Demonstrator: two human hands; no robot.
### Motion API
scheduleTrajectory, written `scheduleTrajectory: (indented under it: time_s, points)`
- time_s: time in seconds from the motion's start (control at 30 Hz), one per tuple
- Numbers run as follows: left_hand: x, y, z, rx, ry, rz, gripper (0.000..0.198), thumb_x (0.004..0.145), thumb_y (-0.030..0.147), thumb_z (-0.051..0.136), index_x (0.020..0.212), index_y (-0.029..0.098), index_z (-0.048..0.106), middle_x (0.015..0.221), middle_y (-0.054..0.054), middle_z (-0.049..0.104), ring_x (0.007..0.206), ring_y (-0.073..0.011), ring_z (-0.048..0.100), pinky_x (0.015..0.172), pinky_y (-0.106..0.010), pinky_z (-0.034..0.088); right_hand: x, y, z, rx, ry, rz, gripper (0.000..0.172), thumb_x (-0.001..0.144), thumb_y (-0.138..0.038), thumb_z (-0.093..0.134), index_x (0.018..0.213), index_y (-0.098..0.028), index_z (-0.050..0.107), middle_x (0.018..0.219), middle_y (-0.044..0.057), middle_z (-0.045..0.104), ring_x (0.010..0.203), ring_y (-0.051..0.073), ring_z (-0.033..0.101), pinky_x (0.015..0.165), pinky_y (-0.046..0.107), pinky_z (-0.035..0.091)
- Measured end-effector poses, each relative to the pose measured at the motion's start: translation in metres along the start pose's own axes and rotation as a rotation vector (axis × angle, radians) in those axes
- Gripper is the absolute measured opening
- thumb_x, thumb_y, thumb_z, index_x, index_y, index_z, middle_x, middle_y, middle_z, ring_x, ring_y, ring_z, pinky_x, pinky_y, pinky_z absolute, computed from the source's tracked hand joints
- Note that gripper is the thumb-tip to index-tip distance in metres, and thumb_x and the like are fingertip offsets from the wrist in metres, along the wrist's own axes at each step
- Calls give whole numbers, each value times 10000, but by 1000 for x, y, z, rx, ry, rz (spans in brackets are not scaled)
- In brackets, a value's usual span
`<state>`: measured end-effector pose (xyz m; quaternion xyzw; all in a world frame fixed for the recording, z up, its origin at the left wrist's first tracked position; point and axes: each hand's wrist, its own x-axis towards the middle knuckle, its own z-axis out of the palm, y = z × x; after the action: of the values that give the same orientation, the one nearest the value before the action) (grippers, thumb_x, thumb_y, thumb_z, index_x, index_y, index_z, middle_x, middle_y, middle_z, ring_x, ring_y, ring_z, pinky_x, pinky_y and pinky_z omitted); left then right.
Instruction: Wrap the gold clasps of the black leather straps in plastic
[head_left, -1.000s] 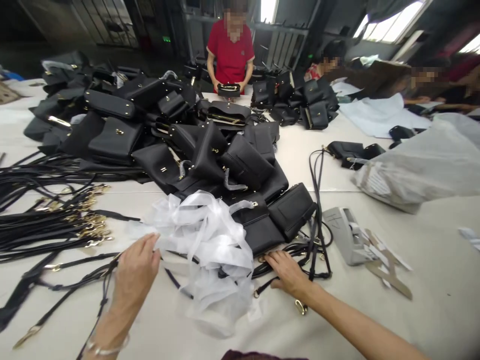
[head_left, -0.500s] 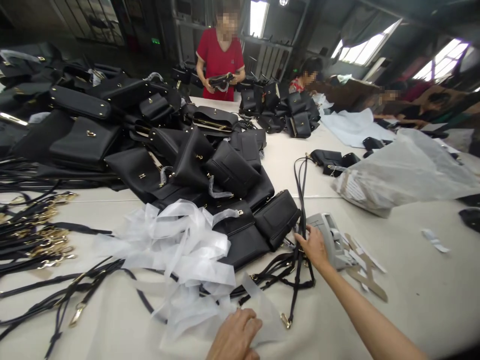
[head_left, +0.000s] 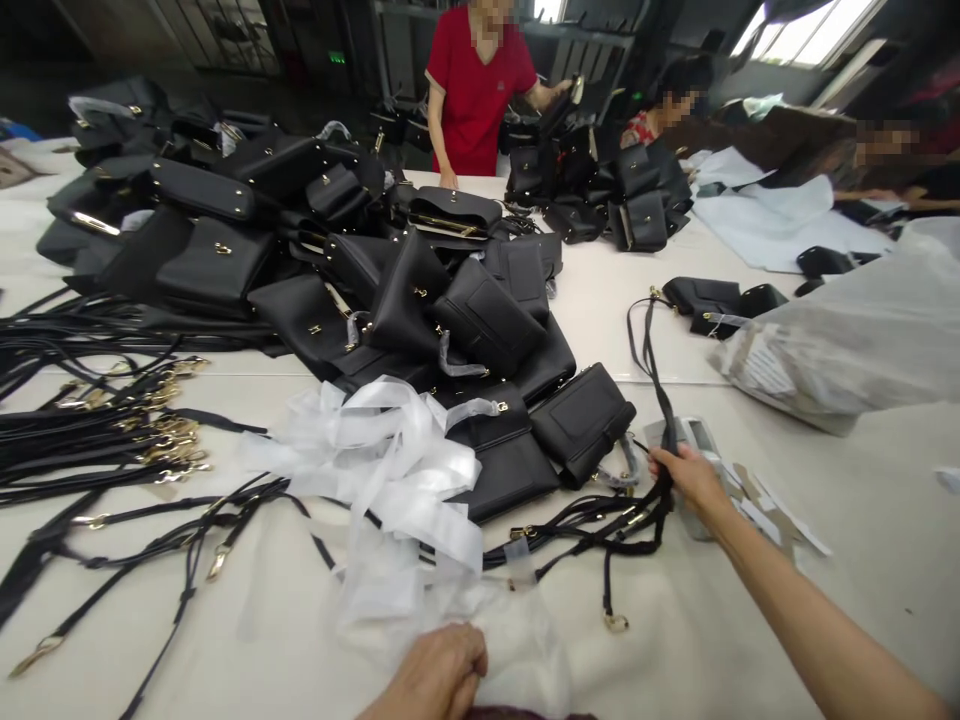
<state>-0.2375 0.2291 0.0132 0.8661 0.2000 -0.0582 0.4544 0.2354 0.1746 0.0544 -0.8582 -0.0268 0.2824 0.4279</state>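
My right hand (head_left: 691, 480) is closed around a bundle of thin black straps (head_left: 664, 420) beside a grey device (head_left: 705, 440). More of the strap bundle, with gold clasps, trails left and down from it. My left hand (head_left: 448, 665) rests low in the middle with its fingers curled, at the edge of translucent white wrapping strips (head_left: 397, 480); whether it grips one is hidden. Just left of my right hand lies a small black bag (head_left: 581, 425) with a plastic-wrapped handle.
A large pile of black bags (head_left: 217, 260) covers the left and middle. Straps with gold clasps (head_left: 169, 430) lie at left. A translucent plastic sack (head_left: 840, 340) stands at right. Across the table a person in red (head_left: 476, 90) stands near more bags (head_left: 637, 190); others sit behind.
My right hand has drawn the straps a little to the right, away from the small bag. My left hand has moved slightly left and its fingers have curled. The person in red has reached sideways.
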Motion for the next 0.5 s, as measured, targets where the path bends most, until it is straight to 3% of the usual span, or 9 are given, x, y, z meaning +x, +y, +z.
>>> scheduleTrajectory:
  time_s: [0.13, 0.23, 0.33, 0.43, 0.5]
  points:
    - [-17, 7, -17, -53, 72, -34, 283, 857, 88, 532, 1076, 256, 592, 1095, -24, 680, 1009, -172, 649, 907, -242, 507, -35, -31, -21, 346, -140, 51, 172, 928, -266, 617, 818, -144, 568, 518, -109, 401, 359, 28, 311, 341, 141, 301]
    - [-3, 27, -28, -82, 265, 10, 292, 930, 189, 530, 1212, 258, 556, 1309, -89, 609, 1208, -217, 591, 1017, -305, 491, -76, -54, -20, 548, -316, 58, 179, 809, -269, 728, 831, -144, 601, 463, -136, 295, 344, 16, 211, 314, 126, 252]
    - [22, 63, -48, -118, 449, 94, 533, 925, 364, 607, 1406, 254, 405, 1471, -145, 477, 1365, -279, 458, 1118, -436, 421, -128, -70, 3, 663, -467, 53, 267, 716, -282, 818, 848, -140, 634, 458, -141, 271, 366, 11, 185, 327, 124, 269]
    - [52, 107, -75, -142, 481, 166, 993, 758, 514, 772, 1526, 212, 220, 1546, -194, 370, 1432, -346, 342, 1163, -539, 331, -186, -88, 36, 751, -593, 30, 286, 729, -309, 833, 871, -135, 656, 453, -137, 276, 382, 11, 171, 338, 128, 255]
    - [69, 134, -93, -217, 455, 156, 949, 705, 430, 841, 1476, 193, 342, 1491, -173, 454, 1378, -342, 411, 1145, -507, 359, -223, -103, 55, 844, -698, 3, 233, 786, -294, 799, 888, -141, 655, 453, -131, 295, 387, 12, 172, 350, 127, 253]
